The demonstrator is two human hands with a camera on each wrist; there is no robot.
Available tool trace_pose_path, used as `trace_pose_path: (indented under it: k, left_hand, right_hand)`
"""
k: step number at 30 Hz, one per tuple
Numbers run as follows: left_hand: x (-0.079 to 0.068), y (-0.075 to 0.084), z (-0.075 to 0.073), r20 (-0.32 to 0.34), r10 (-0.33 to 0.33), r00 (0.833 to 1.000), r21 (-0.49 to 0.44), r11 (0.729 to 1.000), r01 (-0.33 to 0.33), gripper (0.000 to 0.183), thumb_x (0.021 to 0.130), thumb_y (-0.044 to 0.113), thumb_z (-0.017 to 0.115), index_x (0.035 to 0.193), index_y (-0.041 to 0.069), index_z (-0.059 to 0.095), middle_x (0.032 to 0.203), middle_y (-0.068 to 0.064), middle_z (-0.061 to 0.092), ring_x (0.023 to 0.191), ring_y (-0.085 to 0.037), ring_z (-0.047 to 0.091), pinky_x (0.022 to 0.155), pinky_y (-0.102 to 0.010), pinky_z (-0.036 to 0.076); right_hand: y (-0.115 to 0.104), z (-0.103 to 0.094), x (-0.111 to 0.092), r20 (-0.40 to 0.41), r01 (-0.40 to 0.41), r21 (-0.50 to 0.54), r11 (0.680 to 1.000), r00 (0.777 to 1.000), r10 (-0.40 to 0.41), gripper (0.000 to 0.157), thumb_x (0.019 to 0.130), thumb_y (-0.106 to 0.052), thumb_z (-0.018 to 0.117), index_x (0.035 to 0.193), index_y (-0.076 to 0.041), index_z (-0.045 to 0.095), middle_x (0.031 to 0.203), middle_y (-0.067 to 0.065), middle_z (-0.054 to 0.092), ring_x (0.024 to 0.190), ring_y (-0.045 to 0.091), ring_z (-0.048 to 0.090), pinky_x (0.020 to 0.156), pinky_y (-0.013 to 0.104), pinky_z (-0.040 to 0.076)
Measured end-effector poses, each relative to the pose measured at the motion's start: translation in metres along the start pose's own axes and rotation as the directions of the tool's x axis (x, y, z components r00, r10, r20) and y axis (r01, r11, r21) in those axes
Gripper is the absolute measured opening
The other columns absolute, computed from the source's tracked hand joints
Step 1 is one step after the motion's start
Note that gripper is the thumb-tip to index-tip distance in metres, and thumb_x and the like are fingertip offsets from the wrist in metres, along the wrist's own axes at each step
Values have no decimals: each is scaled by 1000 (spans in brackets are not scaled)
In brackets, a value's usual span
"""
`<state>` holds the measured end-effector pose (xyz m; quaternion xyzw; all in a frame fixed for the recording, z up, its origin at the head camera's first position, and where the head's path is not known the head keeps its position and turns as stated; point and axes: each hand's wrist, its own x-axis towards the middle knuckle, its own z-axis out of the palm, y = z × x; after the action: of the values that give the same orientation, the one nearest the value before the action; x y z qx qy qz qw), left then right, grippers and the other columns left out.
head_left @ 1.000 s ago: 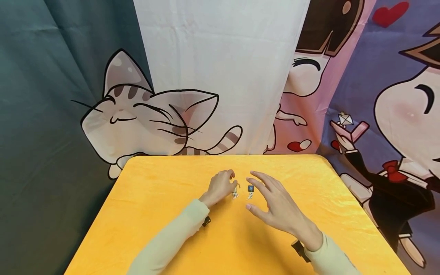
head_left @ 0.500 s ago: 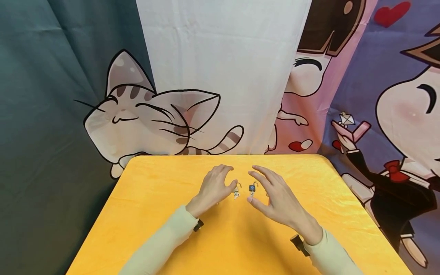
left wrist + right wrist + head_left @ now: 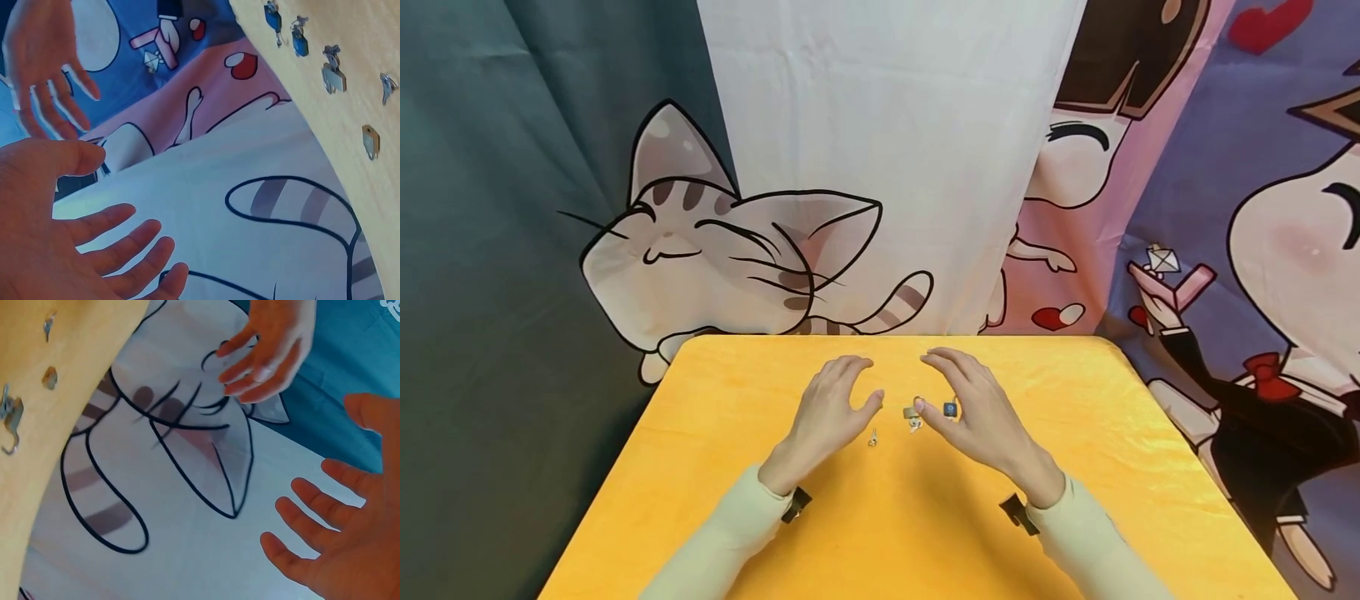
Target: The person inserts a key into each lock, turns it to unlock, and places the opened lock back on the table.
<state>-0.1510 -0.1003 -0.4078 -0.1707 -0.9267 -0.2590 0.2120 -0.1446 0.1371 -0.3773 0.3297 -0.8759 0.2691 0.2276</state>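
My left hand [image 3: 829,410] is raised over the table with fingers spread and relaxed, holding nothing. Across from it my right hand [image 3: 988,421] hovers likewise, palm inward, with nothing in it. Between them lies a brass padlock [image 3: 911,412] with small keys at it; its shackle stands open in the right wrist view. A blue padlock [image 3: 951,409] sits just beside my right fingers, partly hidden. Some loose keys [image 3: 872,438] lie near my left thumb. The left wrist view also shows a second blue padlock [image 3: 273,17] and another brass padlock [image 3: 370,142].
A yellow cloth covers the table [image 3: 880,533], whose far edge runs behind the hands. Printed curtains with a cartoon cat [image 3: 700,267] hang just past that edge. A dark camera mount [image 3: 795,505] is strapped under the left wrist, another [image 3: 1018,514] under the right.
My left hand has drawn back leftward from the brass padlock, uncovering the loose keys. My right hand has shifted slightly left and now overlaps the view of the padlocks.
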Motion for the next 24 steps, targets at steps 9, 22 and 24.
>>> trace_pose_path:
  k: [9, 22, 24]
  left_hand:
    - [-13, -4, -14, -28, 4, 1000, 10, 1000, -3, 43, 91, 37, 67, 127, 13, 62, 128, -5, 62, 122, -27, 57, 98, -49, 49]
    - [-21, -8, -21, -46, -31, 998, 24, 999, 33, 42, 91, 36, 66, 126, 13, 62, 126, -5, 63, 117, -27, 59, 95, -48, 51]
    - [-23, -8, -20, -45, -41, 998, 25, 999, 42, 42, 91, 36, 66, 126, 13, 63, 126, -5, 63, 116, -28, 60, 94, -48, 51]
  right_hand:
    - [4, 39, 14, 86, -54, -35, 998, 995, 57, 52, 92, -42, 66, 133, -13, 56, 129, 3, 61, 121, 24, 57, 99, 48, 48]
    - [15, 104, 19, 346, -201, -102, 974, 911, 225, 26, 93, -39, 66, 96, -14, 71, 76, -3, 68, 56, 6, 55, 51, 22, 45]
    - [18, 114, 18, 388, -215, -114, 970, 889, 242, 26, 92, -39, 67, 92, -14, 72, 73, -3, 68, 53, 4, 53, 51, 22, 45]
